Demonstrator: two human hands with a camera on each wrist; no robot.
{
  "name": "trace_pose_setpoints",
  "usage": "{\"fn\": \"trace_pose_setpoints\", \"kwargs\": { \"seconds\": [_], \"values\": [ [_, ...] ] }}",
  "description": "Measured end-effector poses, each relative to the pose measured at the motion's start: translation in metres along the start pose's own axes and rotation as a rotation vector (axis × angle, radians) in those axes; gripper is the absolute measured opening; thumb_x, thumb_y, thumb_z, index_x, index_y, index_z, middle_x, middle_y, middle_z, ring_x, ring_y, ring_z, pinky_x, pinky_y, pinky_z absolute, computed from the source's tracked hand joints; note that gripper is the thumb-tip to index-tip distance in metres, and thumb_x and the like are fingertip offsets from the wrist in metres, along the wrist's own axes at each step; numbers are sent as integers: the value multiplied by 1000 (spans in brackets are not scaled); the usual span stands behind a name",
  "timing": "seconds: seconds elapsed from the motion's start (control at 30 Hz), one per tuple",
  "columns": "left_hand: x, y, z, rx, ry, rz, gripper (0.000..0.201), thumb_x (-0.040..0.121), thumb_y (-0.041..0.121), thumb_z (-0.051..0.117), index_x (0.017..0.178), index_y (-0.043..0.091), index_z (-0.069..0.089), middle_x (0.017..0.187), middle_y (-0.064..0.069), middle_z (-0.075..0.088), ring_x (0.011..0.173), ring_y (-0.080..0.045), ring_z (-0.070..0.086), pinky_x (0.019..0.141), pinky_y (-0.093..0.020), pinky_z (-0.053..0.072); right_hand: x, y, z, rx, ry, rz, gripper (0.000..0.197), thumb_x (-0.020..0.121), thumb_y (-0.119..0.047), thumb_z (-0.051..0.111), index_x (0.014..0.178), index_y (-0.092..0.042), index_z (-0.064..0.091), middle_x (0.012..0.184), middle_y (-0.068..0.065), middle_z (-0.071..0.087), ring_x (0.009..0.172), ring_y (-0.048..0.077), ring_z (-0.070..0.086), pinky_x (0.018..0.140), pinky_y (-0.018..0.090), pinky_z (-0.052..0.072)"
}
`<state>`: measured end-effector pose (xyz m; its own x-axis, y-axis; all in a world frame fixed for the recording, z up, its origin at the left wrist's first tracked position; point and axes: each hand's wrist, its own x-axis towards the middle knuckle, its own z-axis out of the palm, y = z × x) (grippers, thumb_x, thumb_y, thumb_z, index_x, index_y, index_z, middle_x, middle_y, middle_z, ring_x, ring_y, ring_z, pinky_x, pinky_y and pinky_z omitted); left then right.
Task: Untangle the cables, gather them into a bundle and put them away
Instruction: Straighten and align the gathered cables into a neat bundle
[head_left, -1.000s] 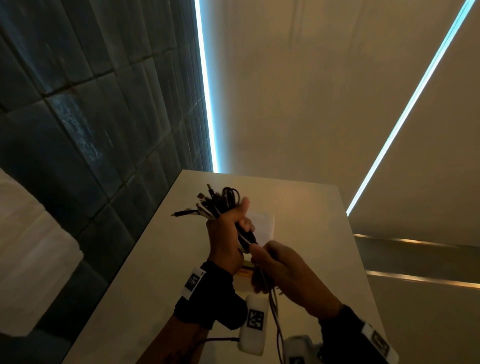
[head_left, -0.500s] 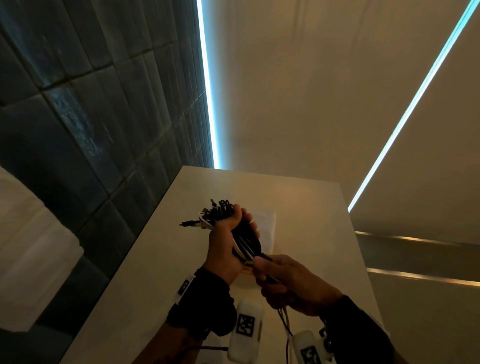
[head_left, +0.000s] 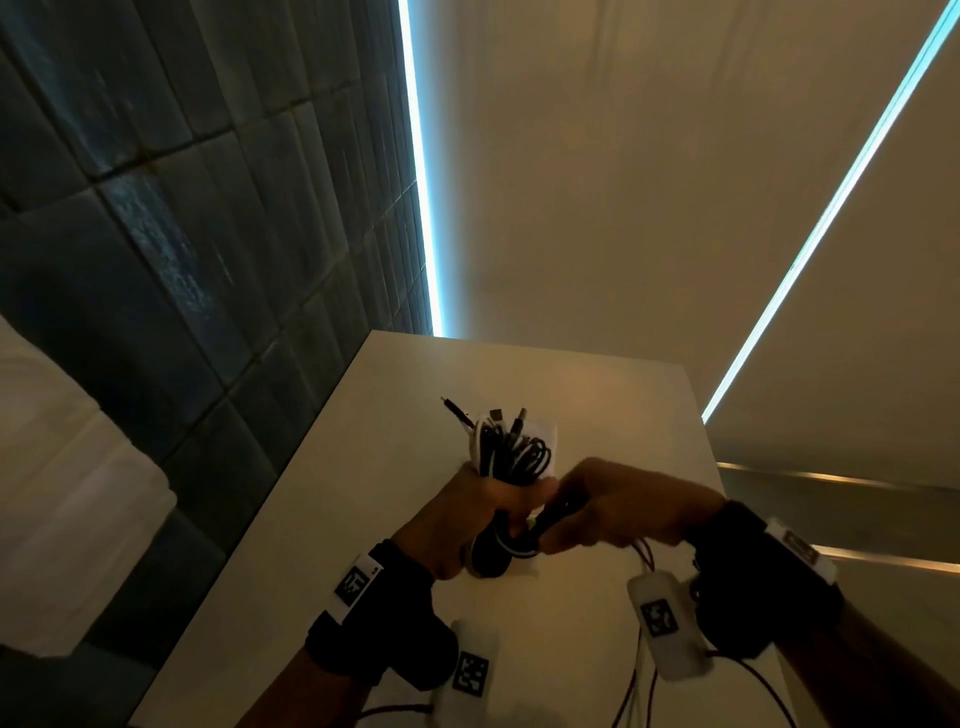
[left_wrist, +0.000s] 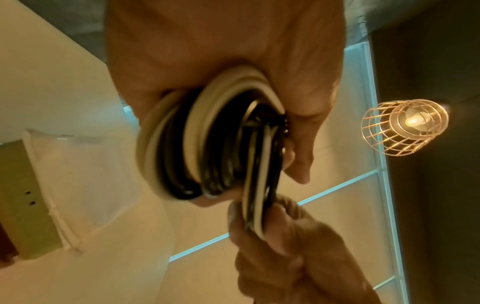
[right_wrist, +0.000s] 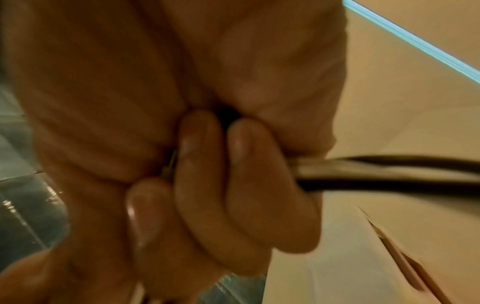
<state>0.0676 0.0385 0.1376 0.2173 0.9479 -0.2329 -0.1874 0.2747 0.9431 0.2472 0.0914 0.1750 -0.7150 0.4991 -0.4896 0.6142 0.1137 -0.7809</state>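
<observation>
Above worktop (head_left: 597, 395): cable bundle (head_left: 511, 452) gripped upright by left hand (head_left: 467, 512), plugs toward 12 o'clock; loose tails (right_wrist: 389, 172) clenched by right hand (head_left: 634, 512) at 3 o'clock.

The cable bundle (head_left: 511, 457) sat low in the centre of the head view, a coil of black and white cables standing nearly upright, its plug ends (head_left: 506, 415) fanning from the top. In the left wrist view the looped strands (left_wrist: 207, 142) filled mid-frame, a flat run of black and white strands (left_wrist: 259, 197) trailing downward.
</observation>
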Motion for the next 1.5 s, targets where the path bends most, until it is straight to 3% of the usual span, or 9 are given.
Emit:
{"fn": "trace_pose_setpoints", "kwargs": {
  "seconds": [0.2,0.4,0.53,0.73,0.83,1.03,1.2,1.37,1.5],
  "values": [
    [-8,-1,5,-1,-36,20,55,66,15,83,117,6,66,117,-23,65,112,-43,60,97,-62,45,6,-20,-18,31,56,-30,46,74,-4,69,116,1,49,78,15,47,48,11,33,43,27,25],
    [-15,1,3,60,-96,-35,41,68,2,72,106,-8,63,96,-34,61,80,-36,62,75,-43,51,8,-25,-21,197,-123,-61,41,83,-5,64,118,6,45,71,15,45,49,12,32,42,23,23],
    [-18,7,1,16,-89,-70,27,69,3,67,95,0,62,68,-10,58,55,-21,54,59,-32,48,3,-15,-24,421,-160,-91,28,87,-15,64,107,-7,47,69,10,49,48,12,25,45,27,18],
    [-18,7,6,-130,-58,-64,11,85,1,60,82,10,64,56,2,51,44,-10,48,46,-24,38,-5,-5,-22,447,-76,-181,31,93,-30,57,108,-4,51,77,17,59,45,14,40,43,23,35],
    [-15,2,6,-217,39,25,40,88,-2,59,55,20,62,47,3,42,38,-10,41,43,-23,37,-8,10,-18,490,-38,-224,45,97,-37,46,108,6,54,65,12,49,45,16,34,42,23,32],
    [-9,0,-15,-478,170,57,25,81,9,62,57,16,61,56,-1,46,47,-14,48,49,-26,45,-10,57,-4,721,-11,-219,38,100,-33,42,92,-1,61,56,1,30,45,11,26,43,23,27],
    [-7,-6,-6,-441,154,-3,26,77,14,71,56,18,55,52,1,40,41,-11,41,44,-25,38,3,52,5,801,390,-184,35,99,-32,46,84,-5,62,59,-1,21,47,10,16,42,24,14],
    [-2,-5,11,-484,211,-33,28,78,21,68,55,20,52,50,3,30,37,-10,35,40,-23,42,14,-2,18,317,971,-223,31,102,-27,44,95,-12,71,54,-3,42,43,5,34,45,24,29],
    [0,-5,14,-519,215,-4,30,71,39,76,79,14,61,59,0,44,45,-12,45,45,-24,44,13,-42,40,10,948,-328,25,103,-24,38,101,-16,62,57,-9,47,45,1,47,44,15,34]
  ]
}}
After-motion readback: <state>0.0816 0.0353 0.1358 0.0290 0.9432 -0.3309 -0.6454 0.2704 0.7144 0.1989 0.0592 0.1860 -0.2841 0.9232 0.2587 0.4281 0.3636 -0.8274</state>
